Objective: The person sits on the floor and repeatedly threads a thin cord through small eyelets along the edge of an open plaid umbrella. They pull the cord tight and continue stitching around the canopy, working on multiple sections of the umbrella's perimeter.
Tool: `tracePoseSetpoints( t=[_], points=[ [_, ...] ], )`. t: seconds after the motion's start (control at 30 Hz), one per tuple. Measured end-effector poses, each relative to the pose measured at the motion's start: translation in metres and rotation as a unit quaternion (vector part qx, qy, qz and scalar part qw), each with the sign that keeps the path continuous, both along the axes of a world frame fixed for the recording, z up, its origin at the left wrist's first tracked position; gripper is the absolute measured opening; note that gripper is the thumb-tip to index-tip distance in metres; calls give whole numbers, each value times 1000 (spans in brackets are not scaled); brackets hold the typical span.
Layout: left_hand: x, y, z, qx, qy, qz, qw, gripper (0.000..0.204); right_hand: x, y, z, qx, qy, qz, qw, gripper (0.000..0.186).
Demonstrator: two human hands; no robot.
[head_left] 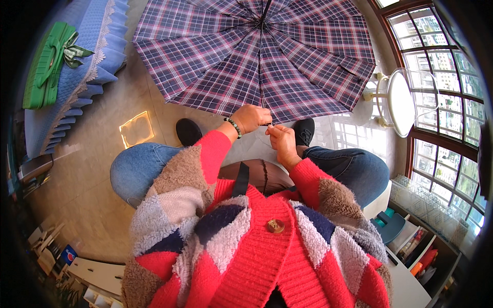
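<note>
Both arms (323, 187) bend inward, left grip (250, 118) just beside right grip (284, 141), fingers (263, 112) of each curled into a pinch.

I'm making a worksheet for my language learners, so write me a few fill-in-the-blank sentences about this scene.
The plaid umbrella is ____, not folded.
The hand with the beaded bracelet is the person's ____ hand.
The cover beneath the green case is light ____.
Missing words: open; left; blue.

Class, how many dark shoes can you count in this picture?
2: the left shoe is left of the left hand; the right shoe is right of the right hand.
</note>
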State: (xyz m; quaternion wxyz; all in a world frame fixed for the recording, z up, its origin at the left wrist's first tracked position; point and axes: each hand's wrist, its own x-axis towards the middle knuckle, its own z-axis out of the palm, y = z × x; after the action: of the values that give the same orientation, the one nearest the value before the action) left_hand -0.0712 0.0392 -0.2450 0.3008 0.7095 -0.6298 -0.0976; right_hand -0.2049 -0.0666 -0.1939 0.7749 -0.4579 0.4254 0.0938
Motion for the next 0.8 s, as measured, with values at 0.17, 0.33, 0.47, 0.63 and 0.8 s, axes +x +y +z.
tracePoseSetpoints(
  t=[0.17,0.33,0.47,0.63,0.8],
  points=[
    [1,1,2,-24,41,30,998,11,2,-2,1,-9,7,12,1000,22],
    [1,4,7,-10,40,41,998,11,-1,2,1,1,-18,2,1000,23],
    [3,5,7,5,44,38,998,12,0,3,-2,-17,-17,17,1000,24],
    [4,6,5,-14,42,45,998,13,0,5,-1,-21,-19,21,999,24],
    [4,8,6,-4,34,43,998,12,1,6,0,-24,-18,20,999,24]
  ],
)
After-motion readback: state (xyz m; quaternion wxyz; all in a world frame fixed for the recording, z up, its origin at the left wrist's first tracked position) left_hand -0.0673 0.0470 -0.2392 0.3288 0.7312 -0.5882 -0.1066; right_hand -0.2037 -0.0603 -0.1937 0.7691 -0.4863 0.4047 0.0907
